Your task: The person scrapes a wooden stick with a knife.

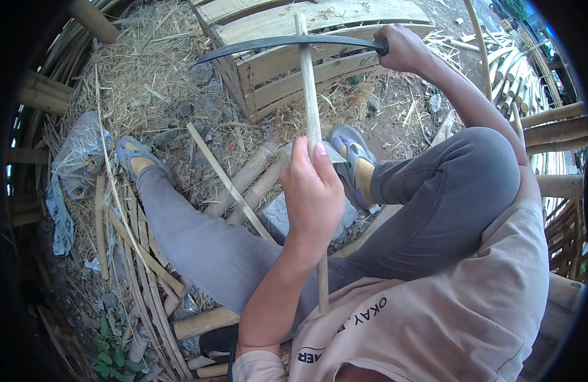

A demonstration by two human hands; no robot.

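Observation:
My left hand (314, 197) is closed around a long, narrow bamboo strip (309, 95), with the thumb near its upper side. The strip stands almost lengthwise, its lower end against my shirt by my thigh. Farther away, my right hand (401, 49) grips the dark handle of a machete (262, 44) with a long, slightly curved blade. The blade reaches left across the strip near its far end. Whether the edge touches the strip I cannot tell.
A slatted wooden crate (275, 93) stands just beyond the blade. A grey stone block (278, 213) and a loose bamboo strip (221, 175) lie between my legs. Straw covers the ground. A clear plastic bag (84, 149) is at left, a pile of cut bamboo (513, 73) at far right.

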